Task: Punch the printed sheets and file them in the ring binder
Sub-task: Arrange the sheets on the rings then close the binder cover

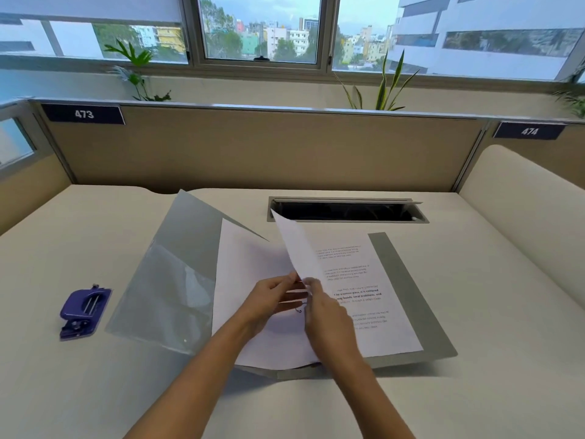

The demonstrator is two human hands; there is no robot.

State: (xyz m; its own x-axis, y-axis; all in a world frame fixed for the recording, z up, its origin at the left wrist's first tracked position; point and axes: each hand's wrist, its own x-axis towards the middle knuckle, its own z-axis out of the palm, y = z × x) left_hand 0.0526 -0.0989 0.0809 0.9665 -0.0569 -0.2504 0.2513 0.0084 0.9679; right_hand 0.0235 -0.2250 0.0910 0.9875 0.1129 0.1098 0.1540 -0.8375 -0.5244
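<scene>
Centrally, grey ring binder (408, 280) open on desk (95, 384); left hand (269, 299) and right hand (326, 308) pinching lifted sheet (297, 248), rings hidden. Purple punch (83, 312) lower left. Print unreadable.

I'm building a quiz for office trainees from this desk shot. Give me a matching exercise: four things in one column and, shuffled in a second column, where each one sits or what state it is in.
Things
1. hole punch
2. ring binder
3. raised sheet
4. cable tray

Places or states
A. lid open, at the back of the desk
B. lying open, with printed sheets inside
C. on the desk, left of the binder, untouched
D. held up by both hands at the spine

Pairs: 1-C, 2-B, 3-D, 4-A
</scene>
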